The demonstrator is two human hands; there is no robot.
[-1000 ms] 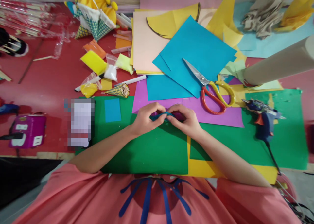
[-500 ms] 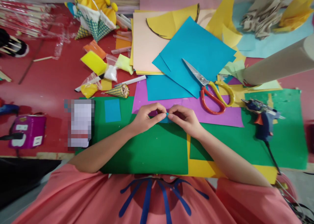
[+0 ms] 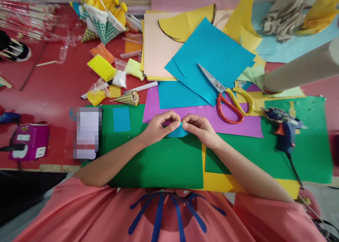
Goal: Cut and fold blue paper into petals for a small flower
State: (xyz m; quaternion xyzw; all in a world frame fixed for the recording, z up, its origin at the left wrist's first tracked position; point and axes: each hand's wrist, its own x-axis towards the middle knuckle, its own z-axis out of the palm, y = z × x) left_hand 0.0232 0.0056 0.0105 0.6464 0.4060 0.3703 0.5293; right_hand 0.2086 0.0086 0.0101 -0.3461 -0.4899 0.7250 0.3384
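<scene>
Between my fingertips is a small piece of blue paper, pinched at its top edge and showing a crease there. My left hand grips it from the left with thumb and forefinger. From the right, my right hand pinches the same edge, close beside the left fingertips. Part of the paper is hidden behind the fingers. A blue paper square lies flat to the left on the green sheet. Scissors with one red and one yellow handle rest beyond my right hand on blue and purple paper.
A dark blue glue gun lies at the right, its cord running off the front edge. A phone is at the left. Blue sheets, a small patterned cone and a pale cylinder lie farther back.
More of the blue paper shows below my fingers, its lower part now tilted into view. Both hands stay nearly in place, with the fingertips shifted slightly.
</scene>
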